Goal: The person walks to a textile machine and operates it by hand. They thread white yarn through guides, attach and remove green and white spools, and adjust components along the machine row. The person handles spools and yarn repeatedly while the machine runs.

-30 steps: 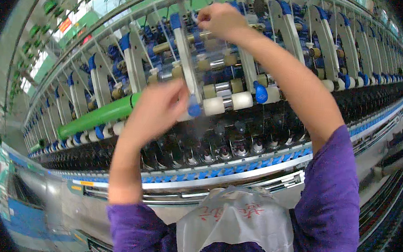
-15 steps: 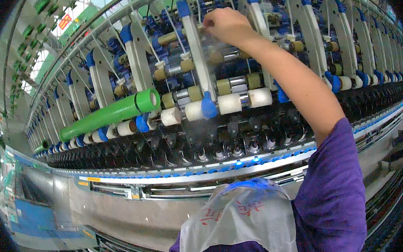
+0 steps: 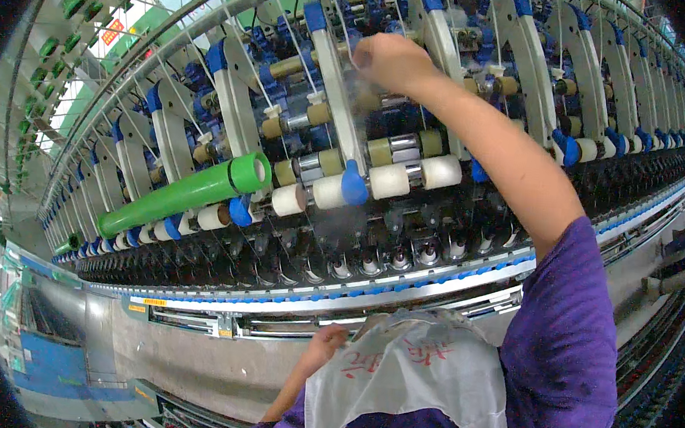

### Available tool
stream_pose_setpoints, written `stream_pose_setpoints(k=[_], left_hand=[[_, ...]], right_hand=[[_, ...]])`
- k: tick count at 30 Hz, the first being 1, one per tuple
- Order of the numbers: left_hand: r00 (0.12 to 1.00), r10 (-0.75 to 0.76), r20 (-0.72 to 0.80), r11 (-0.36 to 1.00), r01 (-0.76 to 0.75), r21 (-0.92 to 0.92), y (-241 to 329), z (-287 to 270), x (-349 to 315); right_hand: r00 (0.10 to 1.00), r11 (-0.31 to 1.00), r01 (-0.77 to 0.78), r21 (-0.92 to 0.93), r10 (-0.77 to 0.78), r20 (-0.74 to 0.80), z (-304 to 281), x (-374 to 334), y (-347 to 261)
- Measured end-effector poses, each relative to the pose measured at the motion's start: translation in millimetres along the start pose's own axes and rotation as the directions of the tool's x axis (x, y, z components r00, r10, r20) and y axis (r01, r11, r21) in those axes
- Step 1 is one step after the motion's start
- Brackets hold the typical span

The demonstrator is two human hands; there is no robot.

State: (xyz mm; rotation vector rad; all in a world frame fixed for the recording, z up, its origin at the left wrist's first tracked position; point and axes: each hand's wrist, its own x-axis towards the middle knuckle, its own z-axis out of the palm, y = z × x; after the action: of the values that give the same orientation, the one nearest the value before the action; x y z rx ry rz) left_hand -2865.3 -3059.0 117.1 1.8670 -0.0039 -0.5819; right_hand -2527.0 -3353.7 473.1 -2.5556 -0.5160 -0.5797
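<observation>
My right hand [image 3: 396,65] reaches up to the rollers of a spinning frame. Its thumb and fingers are pinched together beside a grey drafting arm [image 3: 335,85] with a blue cap; what they hold, if anything, is too small to see. A pale strand [image 3: 336,4] runs down towards the fingertips. Low in the picture, in front of the apron, my left hand [image 3: 326,345] has its fingers curled closed, and its contents cannot be made out. White rollers [image 3: 389,181] sit below the right hand. To their left, a long green tube [image 3: 183,195] lies slantwise along the roller row.
More drafting arms [image 3: 531,68] stretch away on both sides. Dark spindles [image 3: 400,255] stand in a row under the rollers, above a rail with blue pieces [image 3: 304,291]. A floor aisle [image 3: 187,352] runs between this frame and another machine [image 3: 174,414].
My right hand has dropped slightly and stays pinched by the same drafting arm. My left hand has come into view at the lower middle. The green tube stays on the rollers.
</observation>
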Motion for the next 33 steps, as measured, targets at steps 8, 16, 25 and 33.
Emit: stream_pose_setpoints(k=[8, 16, 25, 33], left_hand=[[0.985, 0.075, 0.156, 0.996, -0.082, 0.037, 76.3, 10.1, 34.5], [0.970, -0.037, 0.238, 0.894, -0.074, 0.441, 148.3, -7.6, 17.3], [0.980, 0.176, -0.093, 0.826, -0.096, 0.555, 268.3, -65.4, -33.6], [0.286, 0.946, 0.152, 0.136, -0.777, 0.615, 436.2, -74.9, -114.2]], right_hand=[[0.999, 0.998, -0.021, -0.051, 0.022, 0.034, -1.7, -7.1, -5.8], [0.998, 0.996, 0.023, -0.083, -0.018, 0.062, -2.0, -9.6, -2.4], [0.807, 0.863, 0.491, -0.117, -0.502, -0.311, -90.7, -43.3, -97.1], [0.146, 0.340, 0.297, -0.892, -0.940, -0.310, -294.3, -103.7, -286.4]])
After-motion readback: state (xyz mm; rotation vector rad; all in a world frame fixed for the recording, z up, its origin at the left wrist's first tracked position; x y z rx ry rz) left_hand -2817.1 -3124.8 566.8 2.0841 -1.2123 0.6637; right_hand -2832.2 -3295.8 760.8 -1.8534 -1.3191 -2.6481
